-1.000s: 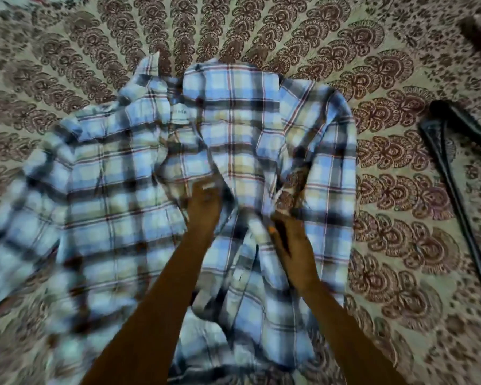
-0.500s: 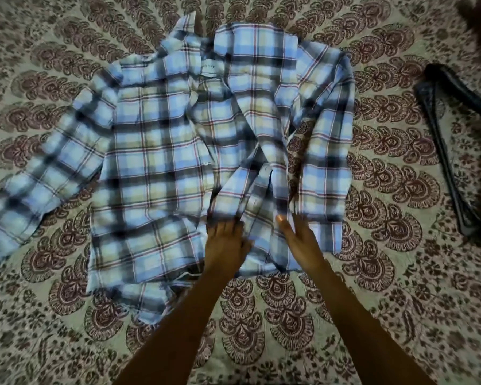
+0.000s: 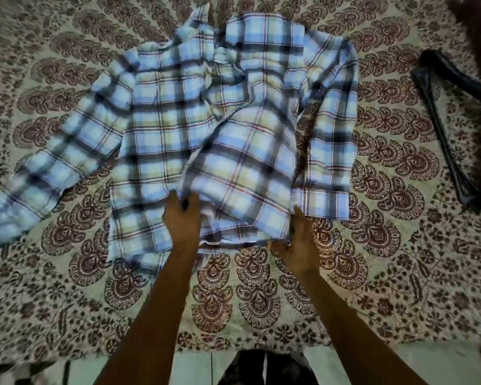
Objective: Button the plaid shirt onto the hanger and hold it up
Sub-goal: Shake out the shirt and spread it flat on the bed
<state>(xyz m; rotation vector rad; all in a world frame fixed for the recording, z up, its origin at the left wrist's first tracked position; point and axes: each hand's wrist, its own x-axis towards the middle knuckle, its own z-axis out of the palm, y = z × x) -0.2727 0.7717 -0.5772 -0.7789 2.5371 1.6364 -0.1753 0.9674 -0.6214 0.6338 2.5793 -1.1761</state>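
From above: the plaid shirt (image 3: 206, 129) lies open mid-bedspread (image 3: 400, 273), unbuttoned. Left hand (image 3: 182, 220) and right hand (image 3: 299, 245) each pinch its bottom hem. The hanger (image 3: 444, 129) waits untouched near the right edge; nearly everything remains

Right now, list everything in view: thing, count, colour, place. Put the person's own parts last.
plaid shirt: one, blue, white and dark check, spread open on the bedspread, its right front panel folded across the middle.
label: one, white, inside the collar at the top of the shirt.
hanger: one, black, lying on the bedspread to the right, apart from the shirt.
bedspread: one, cream with maroon printed motifs, under everything.
left hand: one, fingers gripping the lower edge of the folded panel.
right hand: one, fingers holding the panel's hem near the right cuff.
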